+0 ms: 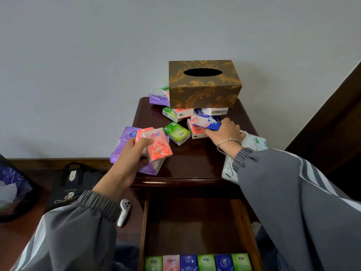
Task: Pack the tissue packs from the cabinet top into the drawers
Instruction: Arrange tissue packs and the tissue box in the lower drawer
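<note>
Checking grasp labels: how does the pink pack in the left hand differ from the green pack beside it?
The pink tissue pack is gripped by the left hand; the green tissue pack lies untouched on the cabinet top. Pink shows a rose print, green a leafy one. Both are small pocket packs.

The cabinet top [185, 165] is being blocked at the rear by the tissue box [204, 85] perched on loose packs [176, 114]; its front middle is being left bare. The open drawer [195, 227] is being occupied only along its near edge by a row of packs [197, 262].
</note>
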`<action>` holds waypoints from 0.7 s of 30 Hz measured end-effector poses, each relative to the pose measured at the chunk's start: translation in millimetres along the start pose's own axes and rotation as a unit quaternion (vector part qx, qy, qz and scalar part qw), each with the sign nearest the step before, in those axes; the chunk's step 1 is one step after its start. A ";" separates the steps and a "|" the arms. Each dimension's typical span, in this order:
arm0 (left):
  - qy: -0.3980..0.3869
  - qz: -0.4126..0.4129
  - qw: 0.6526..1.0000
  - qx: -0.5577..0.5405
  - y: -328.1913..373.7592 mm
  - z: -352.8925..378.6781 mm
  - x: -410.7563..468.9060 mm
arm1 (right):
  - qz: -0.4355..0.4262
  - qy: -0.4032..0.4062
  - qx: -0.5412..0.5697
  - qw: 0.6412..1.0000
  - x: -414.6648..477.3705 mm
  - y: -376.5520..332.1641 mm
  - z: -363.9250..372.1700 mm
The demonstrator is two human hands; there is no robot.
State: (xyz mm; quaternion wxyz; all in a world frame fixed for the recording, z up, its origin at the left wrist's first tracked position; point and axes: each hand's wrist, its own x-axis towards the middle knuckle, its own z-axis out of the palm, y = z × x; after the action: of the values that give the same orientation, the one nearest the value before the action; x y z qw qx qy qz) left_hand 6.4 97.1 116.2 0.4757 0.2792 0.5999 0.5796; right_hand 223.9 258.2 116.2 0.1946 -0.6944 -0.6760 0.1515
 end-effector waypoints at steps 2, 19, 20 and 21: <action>-0.002 0.000 1.000 0.002 0.0 0.3 -0.2 | -0.015 -0.001 -0.013 1.000 -2.2 2.9 -3.1; -0.004 -0.002 1.000 -0.006 -1.5 -2.2 -2.8 | -0.471 0.020 -0.132 0.872 -66.5 -23.5 -12.9; -0.008 -0.001 1.000 -0.006 -1.3 -2.7 -3.0 | -0.468 0.005 -0.136 0.873 -65.6 -30.3 -8.9; -0.012 0.000 1.000 -0.007 -1.2 -3.0 -3.2 | -0.459 -0.002 -0.132 0.879 -64.2 -37.1 -5.3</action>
State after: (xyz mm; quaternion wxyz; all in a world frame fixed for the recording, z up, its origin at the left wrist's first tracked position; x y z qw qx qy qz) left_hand 5.2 92.8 115.5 0.4849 0.2829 0.5900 0.5803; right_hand 191.2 194.2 135.1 0.1477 -0.3256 -0.9329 -0.0444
